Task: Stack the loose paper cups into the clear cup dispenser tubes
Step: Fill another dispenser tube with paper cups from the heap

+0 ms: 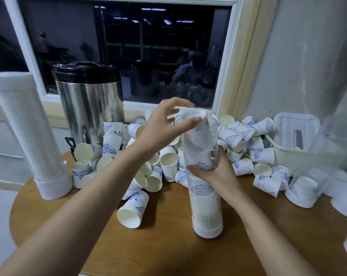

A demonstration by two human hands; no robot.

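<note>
The right hand [216,174] gripped the tube [206,206] midway, steadying it upright on the worktop [168,248], while the left hand [164,126] pinched a cup [192,116] into its mouth.

We see a round wooden worktop [164,246] below a dark window [128,46]. At its back left stands a steel urn [89,104] with a black lid [85,71] and a black tap handle [70,143]. At the right sits a white plastic bin [284,154].
</note>
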